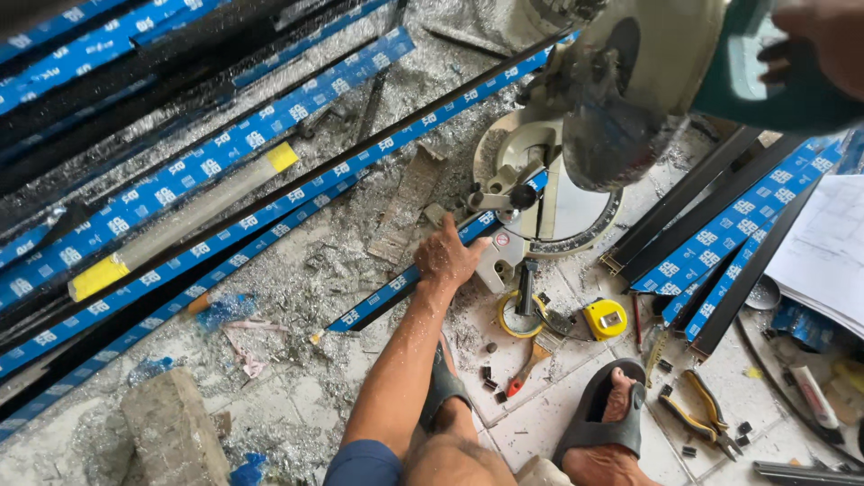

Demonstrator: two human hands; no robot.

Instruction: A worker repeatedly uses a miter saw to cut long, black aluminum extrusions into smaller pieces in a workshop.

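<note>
Setup: miter saw [576,171] sitting on the tiled floor [549,418], and I'm watching over the head camera while both hands are working at it.

Left hand: my left hand [447,256] is pressing down flat on a long aluminium profile [396,283] wrapped in blue printed film, just beside the saw base. Fingers are spread narrow over the top of it, pinning more than gripping.

Profile: it's lying across the floor from lower left, running under the hand and up onto the saw's turntable toward the fence.

Right hand: my right hand [823,45] is up at the top right corner on the dark green saw handle [783,81], fingers wrapped around it, though the frame edge is cropping part of the hand.

Blade: the guard and blade are hanging above the profile, not touching it as far as I'm seeing.

Around: yellow tape measure [605,318], a small brush [533,355], yellow-handled pliers [697,405], more blue-filmed profiles [720,238] stacked to the right, metal shavings everywhere, my sandalled foot [612,414] close by.

Doing it well, my take: I'm thinking the profile needs holding tight against the fence, with the pinning hand staying well apart from the blade line, and the cut going down slowly so the thin wall isn't grabbing.

Risk: shavings under the profile could be tilting it off square.
</note>
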